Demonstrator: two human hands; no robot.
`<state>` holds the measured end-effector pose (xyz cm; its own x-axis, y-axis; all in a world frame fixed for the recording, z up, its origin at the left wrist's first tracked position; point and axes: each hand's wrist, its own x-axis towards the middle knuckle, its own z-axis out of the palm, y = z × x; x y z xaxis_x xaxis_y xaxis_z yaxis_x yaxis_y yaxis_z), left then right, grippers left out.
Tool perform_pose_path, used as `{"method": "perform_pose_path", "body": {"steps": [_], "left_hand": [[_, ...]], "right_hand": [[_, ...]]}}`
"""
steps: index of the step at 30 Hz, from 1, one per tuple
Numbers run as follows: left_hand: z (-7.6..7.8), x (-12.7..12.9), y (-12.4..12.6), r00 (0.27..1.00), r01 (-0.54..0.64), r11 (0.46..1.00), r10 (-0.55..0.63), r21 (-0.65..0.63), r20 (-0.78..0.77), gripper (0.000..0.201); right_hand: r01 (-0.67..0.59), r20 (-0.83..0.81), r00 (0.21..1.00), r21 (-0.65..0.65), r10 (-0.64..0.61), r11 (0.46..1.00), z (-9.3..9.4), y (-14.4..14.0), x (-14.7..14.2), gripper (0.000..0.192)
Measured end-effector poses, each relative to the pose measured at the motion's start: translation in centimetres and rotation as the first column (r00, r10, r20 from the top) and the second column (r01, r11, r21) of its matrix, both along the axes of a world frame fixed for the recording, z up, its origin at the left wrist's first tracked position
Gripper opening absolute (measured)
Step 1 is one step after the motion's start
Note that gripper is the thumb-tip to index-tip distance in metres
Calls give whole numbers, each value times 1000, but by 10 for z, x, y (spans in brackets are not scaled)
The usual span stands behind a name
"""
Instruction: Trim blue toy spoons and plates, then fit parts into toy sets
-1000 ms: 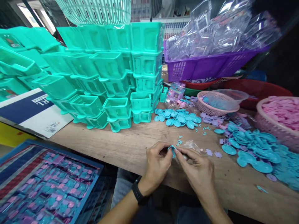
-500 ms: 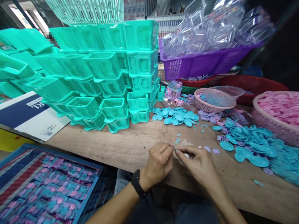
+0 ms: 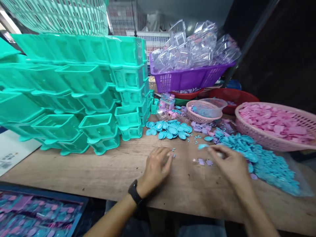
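My right hand (image 3: 230, 164) pinches a blue piece (image 3: 202, 146); my left hand (image 3: 156, 168), half-curled inside the table's (image 3: 103, 174) near edge, hides any hold.

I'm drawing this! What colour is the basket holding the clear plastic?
Purple: the basket shows best in the head view.

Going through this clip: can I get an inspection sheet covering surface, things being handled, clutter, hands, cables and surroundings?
Surface: wooden tabletop, dark specks visible.
Things handled: blue piece, blurred, in the right hand.
Clutter: lilac pieces between the hands; blue ovals heaped farther back.
Hands: right pinches; left hand beside small blue bits, grip unclear.
Cables: nothing clearly seen.
Surroundings: stacked green bins left, purple basket behind, pink basket right.
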<state>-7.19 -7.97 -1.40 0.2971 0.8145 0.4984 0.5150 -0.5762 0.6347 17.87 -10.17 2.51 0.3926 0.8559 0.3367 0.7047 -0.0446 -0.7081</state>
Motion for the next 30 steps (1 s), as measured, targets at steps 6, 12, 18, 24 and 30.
{"method": "perform_pose_path", "body": {"steps": [6,12,18,24,30], "left_hand": [[-2,3,73,925,-335,931,297,-144,-235,18],[-9,9,101,889,-406,888,329,-216,-318,16],[-10,1,89,908,-370,895,292,-248,-301,16],[0,-12,60,926,-367,875,310,-315,-215,11],[2,-20,30,937,-154,853,286,-499,200,9]], "right_hand": [[367,232,907,-26,-351,930,6,17,77,31],[-234,65,969,-51,237,971,-42,8,-24,29],[-372,251,877,-180,409,910,-61,19,-76,25],[-451,408,762,-223,503,864,-65,28,-71,19],[-498,465,671,-294,578,815,-65,39,-69,18]]}}
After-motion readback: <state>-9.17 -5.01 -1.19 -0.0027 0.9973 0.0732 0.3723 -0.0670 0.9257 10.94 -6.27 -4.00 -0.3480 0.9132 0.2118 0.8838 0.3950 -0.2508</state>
